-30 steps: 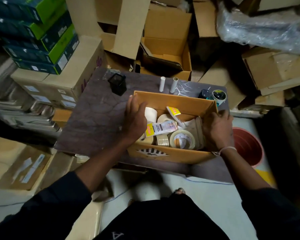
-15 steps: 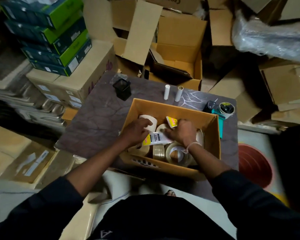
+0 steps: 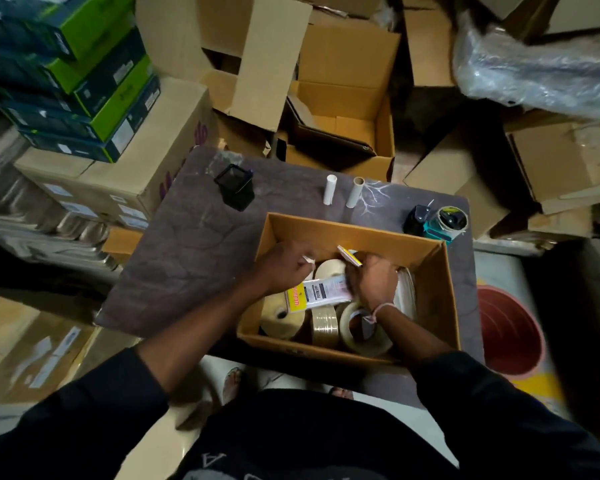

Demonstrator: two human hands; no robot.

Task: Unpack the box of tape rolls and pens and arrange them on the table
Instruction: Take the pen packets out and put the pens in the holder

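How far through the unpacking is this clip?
Early. Nothing from the open cardboard box is clearly unpacked onto the dark table yet. The left hand and right hand are inside, gripping items. The tan tape rolls and yellow-and-white packet remain inside.

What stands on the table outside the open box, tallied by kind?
Upright tubes: 2
Black mesh holder: 1
Teal tape dispenser: 1
Total: 4. I counted the black piece beside the dispenser as part of it, though I cannot tell if it is separate.
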